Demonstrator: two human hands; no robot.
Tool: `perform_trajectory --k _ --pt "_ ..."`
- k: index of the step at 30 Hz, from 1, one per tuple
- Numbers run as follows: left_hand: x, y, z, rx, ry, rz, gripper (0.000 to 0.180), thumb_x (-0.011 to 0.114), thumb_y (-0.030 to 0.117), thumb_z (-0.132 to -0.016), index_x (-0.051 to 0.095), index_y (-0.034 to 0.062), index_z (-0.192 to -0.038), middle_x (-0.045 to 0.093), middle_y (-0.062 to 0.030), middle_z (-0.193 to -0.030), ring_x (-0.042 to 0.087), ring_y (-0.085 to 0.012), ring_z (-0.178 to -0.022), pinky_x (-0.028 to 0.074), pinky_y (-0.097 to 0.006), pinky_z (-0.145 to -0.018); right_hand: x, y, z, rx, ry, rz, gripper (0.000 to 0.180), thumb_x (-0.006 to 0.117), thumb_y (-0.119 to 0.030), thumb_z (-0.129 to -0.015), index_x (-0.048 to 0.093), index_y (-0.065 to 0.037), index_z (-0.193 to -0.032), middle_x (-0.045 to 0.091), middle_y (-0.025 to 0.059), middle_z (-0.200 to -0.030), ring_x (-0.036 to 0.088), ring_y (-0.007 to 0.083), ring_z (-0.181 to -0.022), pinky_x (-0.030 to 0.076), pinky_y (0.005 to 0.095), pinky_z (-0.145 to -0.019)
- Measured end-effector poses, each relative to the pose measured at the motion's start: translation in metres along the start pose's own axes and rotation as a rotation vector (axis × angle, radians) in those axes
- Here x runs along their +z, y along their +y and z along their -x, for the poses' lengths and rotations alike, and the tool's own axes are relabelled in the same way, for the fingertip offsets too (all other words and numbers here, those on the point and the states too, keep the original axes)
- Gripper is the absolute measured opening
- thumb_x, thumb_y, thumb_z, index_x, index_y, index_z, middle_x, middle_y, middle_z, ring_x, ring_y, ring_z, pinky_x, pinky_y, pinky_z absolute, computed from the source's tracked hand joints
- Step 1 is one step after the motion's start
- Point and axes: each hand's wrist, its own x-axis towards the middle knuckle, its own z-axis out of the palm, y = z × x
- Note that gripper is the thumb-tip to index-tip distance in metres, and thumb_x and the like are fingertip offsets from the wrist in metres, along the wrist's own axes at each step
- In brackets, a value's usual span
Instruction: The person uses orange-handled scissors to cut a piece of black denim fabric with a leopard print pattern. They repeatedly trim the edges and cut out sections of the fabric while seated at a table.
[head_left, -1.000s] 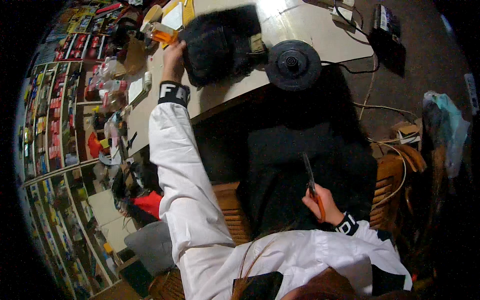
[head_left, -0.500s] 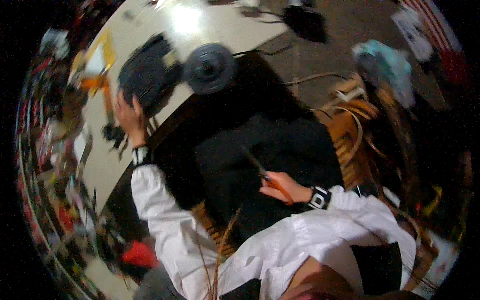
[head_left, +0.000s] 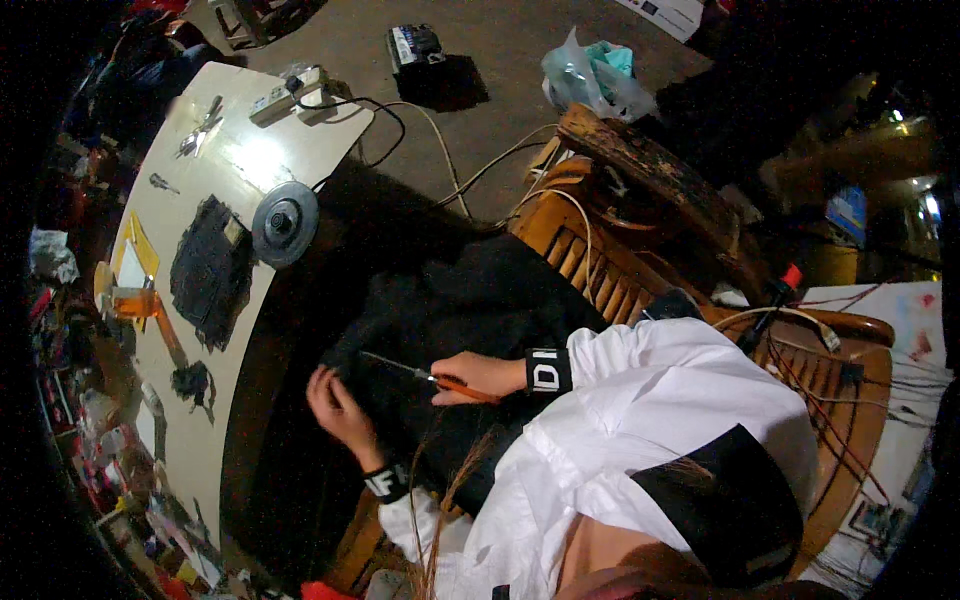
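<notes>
In my right hand (head_left: 475, 378) is a tool with an orange handle (head_left: 467, 391) and a long thin metal shaft; its exact kind cannot be made out. The shaft points left, over the dark trousers (head_left: 450, 300) on my lap. My left hand (head_left: 340, 410) is just beyond the tool's tip, by the left side of my lap, with its fingers loosely apart and nothing visible in them. On the table to the left lies a ragged-edged black pad (head_left: 208, 275). A grey round disc with a raised hub (head_left: 284, 224) stands out at the table's edge.
The pale table (head_left: 210, 420) curves along my left. It carries a power strip (head_left: 287, 97), an orange item (head_left: 135, 303) and a yellow sheet (head_left: 140, 245). Cables (head_left: 450, 170) trail over the floor to a slatted wooden chair (head_left: 570, 255). A plastic bag (head_left: 595, 80) lies beyond.
My left hand has left the black pad on the table and come down to my lap. My right hand still holds the orange-handled tool, its shaft now pointing further left. The view has swung right.
</notes>
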Motion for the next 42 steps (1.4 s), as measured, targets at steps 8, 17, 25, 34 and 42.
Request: perform_trajectory --k 8,17,25,34,42 --pt "0.024 0.059 0.07 -0.086 -0.095 -0.084 0.013 0.054 0.005 -0.087 0.062 0.0015 -0.097 0.055 -0.0106 -0.116 0.049 -0.0284 -0.11 0.04 -0.037 -0.094 -0.122 -0.052 0.027 -0.126 0.38 0.272 0.028 0.073 -0.022 -0.078 0.051 -0.004 -0.082 0.052 0.0058 -0.07 0.05 0.0138 -0.061 0.041 0.0287 -0.055" --pt "0.059 0.145 -0.006 0.29 -0.21 0.075 0.018 0.056 -0.004 -0.079 0.062 0.0023 -0.094 0.06 -0.0113 -0.103 0.055 -0.0281 -0.1 0.046 -0.036 -0.084 -0.362 -0.096 0.064 -0.001 1.196 0.948 0.046 0.077 -0.035 -0.072 0.054 -0.003 -0.094 0.062 0.0123 -0.085 0.063 0.0252 -0.078 0.049 0.0329 -0.069" --pt "0.142 0.272 -0.116 0.661 -0.335 0.202 0.022 0.06 -0.005 -0.073 0.06 0.0025 -0.093 0.06 -0.0107 -0.099 0.055 -0.0304 -0.097 0.046 -0.037 -0.084 -0.441 0.005 0.078 0.271 1.19 0.583 0.053 0.079 -0.033 -0.069 0.05 0.002 -0.097 0.061 0.0171 -0.09 0.06 0.0325 -0.081 0.046 0.0415 -0.07" --pt "0.302 0.4 -0.202 0.835 -0.561 0.474 0.017 0.058 0.003 -0.081 0.06 0.0022 -0.098 0.061 -0.0165 -0.097 0.057 -0.0374 -0.089 0.047 -0.04 -0.075 -0.483 0.026 0.126 -0.125 1.335 -0.129 0.024 0.07 -0.016 -0.075 0.052 -0.007 -0.089 0.055 0.0033 -0.072 0.054 0.0166 -0.062 0.045 0.0297 -0.059" --pt "0.425 0.371 -0.241 0.981 -0.937 -0.165 0.04 0.067 0.04 -0.071 0.068 0.0047 -0.089 0.064 -0.0143 -0.095 0.059 -0.033 -0.096 0.049 -0.042 -0.08 -0.496 -0.004 0.154 -0.245 1.645 -0.599 0.015 0.063 -0.017 -0.078 0.051 -0.012 -0.085 0.042 -0.0041 -0.062 0.041 0.0064 -0.05 0.037 0.0227 -0.045"
